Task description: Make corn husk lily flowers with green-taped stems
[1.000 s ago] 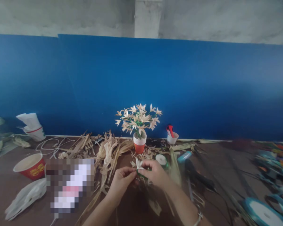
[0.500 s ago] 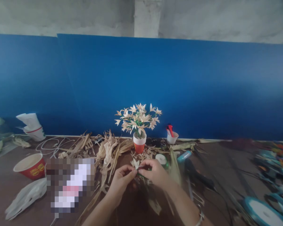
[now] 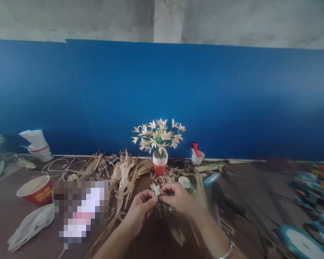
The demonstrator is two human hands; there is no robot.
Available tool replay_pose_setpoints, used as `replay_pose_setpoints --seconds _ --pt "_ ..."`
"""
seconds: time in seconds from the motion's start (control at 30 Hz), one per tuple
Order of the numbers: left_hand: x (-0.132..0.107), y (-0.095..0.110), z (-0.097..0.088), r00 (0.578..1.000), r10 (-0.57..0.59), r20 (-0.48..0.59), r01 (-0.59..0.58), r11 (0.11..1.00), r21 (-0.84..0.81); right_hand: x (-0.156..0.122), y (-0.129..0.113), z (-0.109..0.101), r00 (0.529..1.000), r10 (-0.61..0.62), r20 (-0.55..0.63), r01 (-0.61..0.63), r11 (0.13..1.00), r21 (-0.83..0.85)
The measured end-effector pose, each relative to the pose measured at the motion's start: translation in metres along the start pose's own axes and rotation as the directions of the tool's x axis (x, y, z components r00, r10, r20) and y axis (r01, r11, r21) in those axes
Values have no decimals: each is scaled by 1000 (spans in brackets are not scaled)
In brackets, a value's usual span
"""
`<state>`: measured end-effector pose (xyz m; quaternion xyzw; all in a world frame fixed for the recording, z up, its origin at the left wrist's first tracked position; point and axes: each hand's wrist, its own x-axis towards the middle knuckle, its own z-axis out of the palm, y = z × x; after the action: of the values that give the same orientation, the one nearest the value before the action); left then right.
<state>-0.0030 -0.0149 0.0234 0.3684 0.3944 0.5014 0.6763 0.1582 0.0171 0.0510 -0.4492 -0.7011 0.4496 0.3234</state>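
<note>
Between my fingertips is a small cream husk flower (image 3: pixel 156 188), its petals pointing up. My left hand (image 3: pixel 142 204) pinches it at the base from the left. From the right, my right hand (image 3: pixel 175 196) has thumb and forefinger closed on a thin pale strip (image 3: pixel 162 193) beside the flower's base. Part of a green stem shows under the fingers, mostly hidden. Just beyond my hands stands a red-and-white pot (image 3: pixel 160 166) holding a bunch of similar cream flowers (image 3: pixel 160 136).
Dried corn husks (image 3: pixel 124 176) spread left of the pot. A red paper bowl (image 3: pixel 35 190) and a plastic bag (image 3: pixel 31 228) lie at left. On the right are a white tape roll (image 3: pixel 184 182), a blue tube (image 3: pixel 211 179), a black-handled tool (image 3: pixel 228 201) and a ribbon spool (image 3: pixel 299 244).
My fingers have shifted slightly around the flower's base, and the flower has turned a little. The view has moved very slightly; the other things stay put.
</note>
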Motion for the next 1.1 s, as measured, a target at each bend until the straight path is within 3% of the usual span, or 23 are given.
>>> replay_pose_setpoints --seconds 0.67,1.1 --pt "3 -3 -10 980 -75 184 79 997 -14 -2 -3 0 999 49 10 -49 998 29" --pt "1 -4 -11 979 -85 183 100 992 -73 -2 -6 1 999 16 40 -18 999 51"
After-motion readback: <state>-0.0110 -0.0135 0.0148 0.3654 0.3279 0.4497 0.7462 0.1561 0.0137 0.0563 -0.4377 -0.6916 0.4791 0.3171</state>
